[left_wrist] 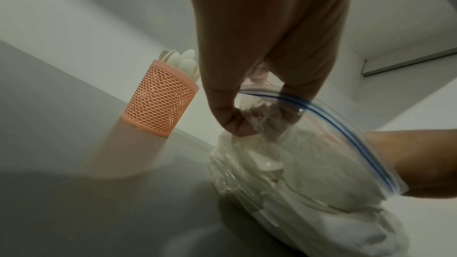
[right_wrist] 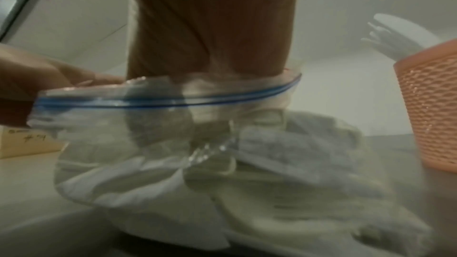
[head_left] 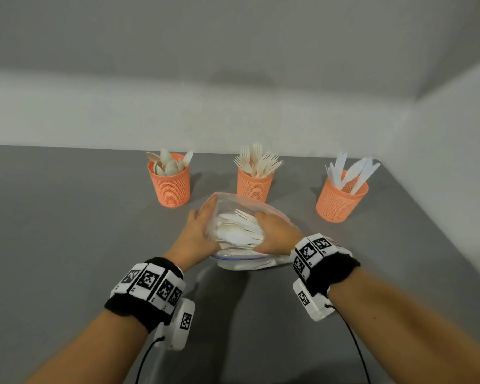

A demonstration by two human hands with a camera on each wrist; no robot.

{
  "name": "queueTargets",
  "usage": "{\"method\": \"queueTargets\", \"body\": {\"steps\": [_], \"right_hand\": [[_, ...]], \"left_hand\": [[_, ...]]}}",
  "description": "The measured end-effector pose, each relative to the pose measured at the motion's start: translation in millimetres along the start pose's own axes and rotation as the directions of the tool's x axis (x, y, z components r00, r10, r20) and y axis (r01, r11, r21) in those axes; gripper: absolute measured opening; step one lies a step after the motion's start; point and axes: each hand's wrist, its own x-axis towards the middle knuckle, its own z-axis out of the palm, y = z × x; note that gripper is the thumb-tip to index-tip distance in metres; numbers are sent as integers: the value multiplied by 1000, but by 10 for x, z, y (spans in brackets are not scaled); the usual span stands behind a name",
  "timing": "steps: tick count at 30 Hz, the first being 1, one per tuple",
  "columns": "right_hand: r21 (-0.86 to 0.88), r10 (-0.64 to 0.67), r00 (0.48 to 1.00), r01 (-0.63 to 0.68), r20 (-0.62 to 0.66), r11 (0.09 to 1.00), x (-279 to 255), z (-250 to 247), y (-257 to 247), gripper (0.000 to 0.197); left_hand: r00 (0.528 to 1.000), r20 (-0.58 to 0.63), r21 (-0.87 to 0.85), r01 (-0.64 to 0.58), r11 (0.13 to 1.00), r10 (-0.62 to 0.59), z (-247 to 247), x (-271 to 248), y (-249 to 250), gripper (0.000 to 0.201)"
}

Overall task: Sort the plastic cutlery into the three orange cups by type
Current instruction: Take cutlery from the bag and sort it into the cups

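Three orange mesh cups stand in a row at the back: the spoon cup on the left, the fork cup in the middle, the knife cup on the right. In front of them lies a clear zip bag with a blue seal, holding white plastic cutlery. My left hand pinches the bag's left rim. My right hand is inside the bag's mouth, fingers and thumb curled round a bundle of cutlery.
The grey table ends at a white wall behind the cups and another wall at the right. A small cardboard box shows at the left of the right wrist view.
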Motion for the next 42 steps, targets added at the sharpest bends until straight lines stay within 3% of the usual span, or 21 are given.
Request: {"method": "queueTargets", "body": {"steps": [6, 10, 14, 18, 21, 24, 28, 32, 36, 37, 39, 41, 42], "right_hand": [[118, -6, 1000, 8, -23, 993, 8, -4, 1, 62], [213, -66, 996, 76, -52, 974, 9, 22, 69, 75], [119, -89, 995, 93, -38, 988, -7, 74, 59, 84], [73, 32, 996, -26, -80, 997, -4, 138, -13, 60], [234, 12, 997, 5, -73, 972, -80, 53, -12, 57], [495, 28, 998, 2, -53, 869, -194, -148, -6, 28], [760, 116, 984, 25, -132, 650, -251, -308, -3, 36], [905, 207, 954, 116, -216, 410, -283, -565, -76, 30], [973, 161, 965, 183, -205, 142, -340, -734, -74, 14], [981, 146, 972, 171, -184, 97, -357, -738, -62, 14], [989, 125, 982, 136, -142, 53, -397, -731, -54, 13], [993, 95, 990, 102, -107, 52, -434, -712, -75, 13], [995, 72, 993, 86, -90, 57, -450, -699, -101, 13]], "left_hand": [[997, -51, -9, 60, 998, -60, -20, 21, -53, 90], [995, -22, -93, 96, 991, -98, -53, 30, -72, 85], [994, 54, -263, 109, 959, -98, -69, 33, -45, 89], [992, 73, -351, 118, 929, -99, -84, 23, -2, 88], [992, 36, -350, 124, 929, -119, -130, 38, -8, 84], [990, 44, -352, 142, 925, -135, -147, 28, -23, 80], [996, 53, -298, 83, 951, -71, -78, 18, 4, 84], [995, 100, -107, 13, 994, -2, 120, 34, 41, 84], [975, 154, 191, 127, 973, -158, 207, 88, -24, 60], [980, 123, 262, 122, 957, -158, 193, 100, -26, 54], [998, -49, 353, 58, 934, -43, 129, 106, 51, 48], [968, -226, 197, -62, 978, 107, 57, 77, 252, 57], [954, -255, 74, -143, 987, 158, 32, 55, 378, 59]]}}
